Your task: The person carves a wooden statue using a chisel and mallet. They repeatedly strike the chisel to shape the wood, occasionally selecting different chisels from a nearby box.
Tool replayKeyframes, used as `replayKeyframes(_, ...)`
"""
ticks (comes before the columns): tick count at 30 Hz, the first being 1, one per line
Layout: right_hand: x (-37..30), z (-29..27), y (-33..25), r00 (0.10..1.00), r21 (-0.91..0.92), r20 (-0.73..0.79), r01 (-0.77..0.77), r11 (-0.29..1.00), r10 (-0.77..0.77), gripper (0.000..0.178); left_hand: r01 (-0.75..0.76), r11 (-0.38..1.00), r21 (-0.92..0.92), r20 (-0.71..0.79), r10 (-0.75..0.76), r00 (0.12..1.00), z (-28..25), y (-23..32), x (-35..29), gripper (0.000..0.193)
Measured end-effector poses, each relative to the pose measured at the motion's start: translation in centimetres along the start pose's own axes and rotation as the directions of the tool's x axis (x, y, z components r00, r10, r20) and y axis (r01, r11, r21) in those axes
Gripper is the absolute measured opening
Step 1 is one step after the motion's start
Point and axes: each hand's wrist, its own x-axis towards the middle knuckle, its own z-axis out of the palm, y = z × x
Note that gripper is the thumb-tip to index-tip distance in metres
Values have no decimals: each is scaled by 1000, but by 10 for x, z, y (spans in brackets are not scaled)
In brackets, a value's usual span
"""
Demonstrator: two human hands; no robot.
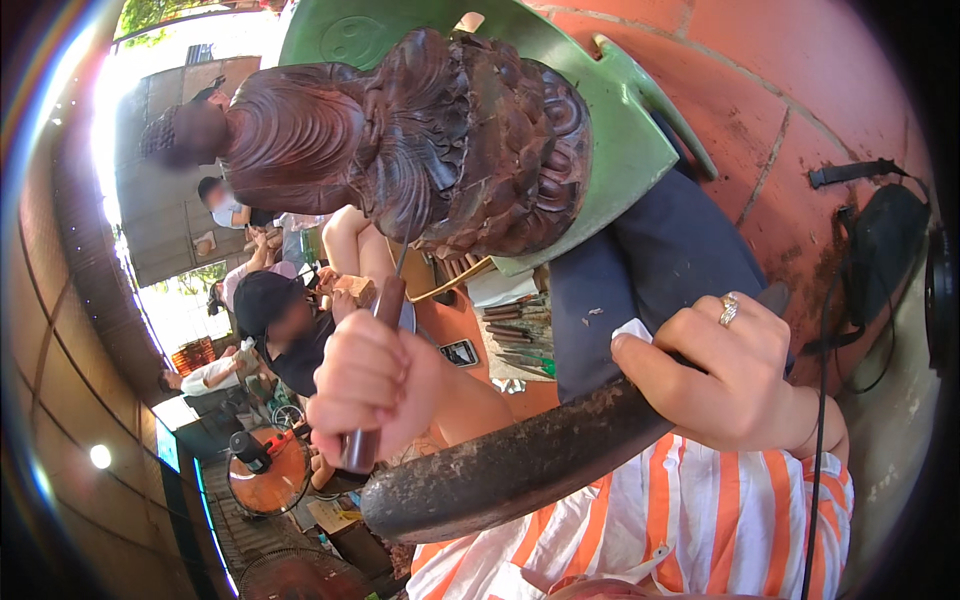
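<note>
A dark brown carved wooden statue [400,150], a robed seated figure on a lotus-like base, lies on a green plastic chair [635,150]. My left hand [372,385] is wrapped round the wooden handle of a chisel [390,298]. Its thin metal blade reaches up to the robe folds. Across my lap, my right hand [715,370] grips a thick, curved, dark mallet [510,460]. The mallet's far end lies close to the butt of the chisel handle; whether they touch I cannot tell. Something white [632,332] shows at a fingertip of my right hand.
Several carving tools [520,330] lie beside a phone [460,353] beyond my left arm. A person in a black cap [268,300] sits nearby, with others farther off. A black bag [885,255] with straps rests at the right on red tiles [740,80].
</note>
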Motion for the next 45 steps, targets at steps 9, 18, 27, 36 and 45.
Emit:
replayKeyframes(9, 1, -2, -5, 999, 41, 38, -40, 998, 39, 29, 94, 994, 57, 106, -100, 989, 2, -19, 3, 40)
replayKeyframes(18, 3, -3, -5, 1000, 42, 15, -18, 999, 18, 28, 99, 990, 104, 114, -111, 987, 6, -20, 0, 41)
replayKeyframes(27, 6, -6, -4, 1000, 38, 21, -14, 999, 14, 27, 59, 983, 175, 167, -89, 982, 16, -31, -1, 41)
replayKeyframes(36, 20, -7, -13, 999, 66, -28, 41, 997, -39, 35, 107, 985, 136, 155, -128, 980, 15, -25, 12, 45)
replayKeyframes(45, 56, -24, -21, 990, -151, 116, -65, 986, 83, 42, 360, 931, -58, 433, -301, 850, -25, -53, 49, 49)
